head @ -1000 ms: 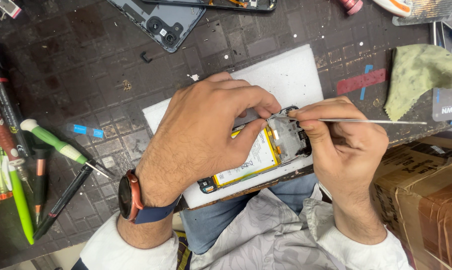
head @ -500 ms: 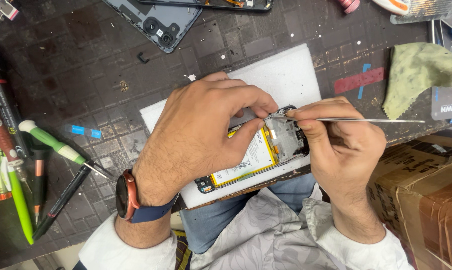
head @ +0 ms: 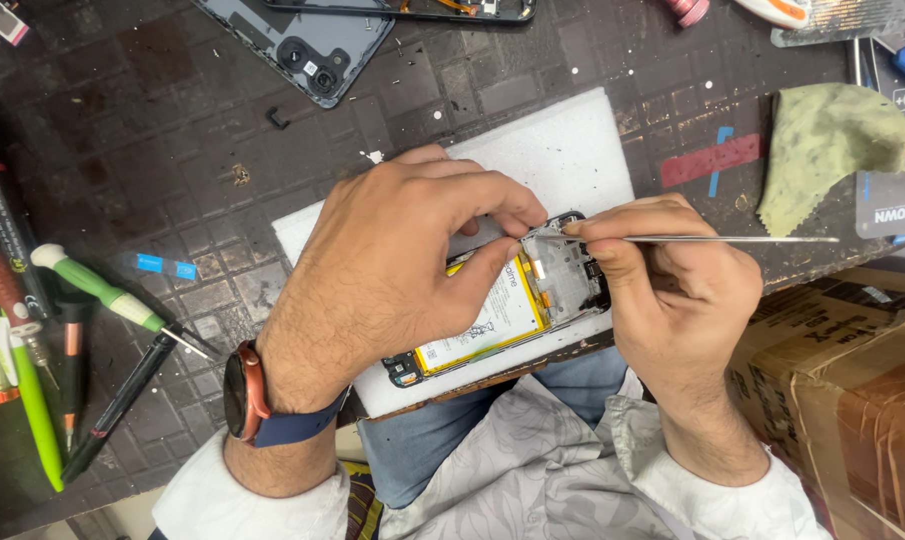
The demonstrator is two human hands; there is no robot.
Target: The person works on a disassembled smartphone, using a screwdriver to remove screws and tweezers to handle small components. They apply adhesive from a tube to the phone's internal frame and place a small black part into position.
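Note:
An opened phone (head: pixel 532 305) with a yellow-edged white battery lies on a white foam pad (head: pixel 562 150) at the table's near edge. My left hand (head: pixel 392 265) covers the phone's upper left side, thumb and fingers pressing on its frame near the top. My right hand (head: pixel 662 285) pinches thin metal tweezers (head: pixel 732 239), whose tip rests at the phone's top end beside my left fingertips. The long end of the tweezers points right. A watch with an orange rim sits on my left wrist.
A grey phone back cover (head: pixel 317 45) and another phone frame (head: pixel 422 10) lie at the far edge. Screwdrivers and pens (head: pixel 92 330) lie at the left. A green cloth (head: pixel 822 150) lies at the right; a cardboard box (head: pixel 842 400) stands below it.
Both hands stay on the phone with only slight finger shifts. The tweezers remain level at the phone's top end.

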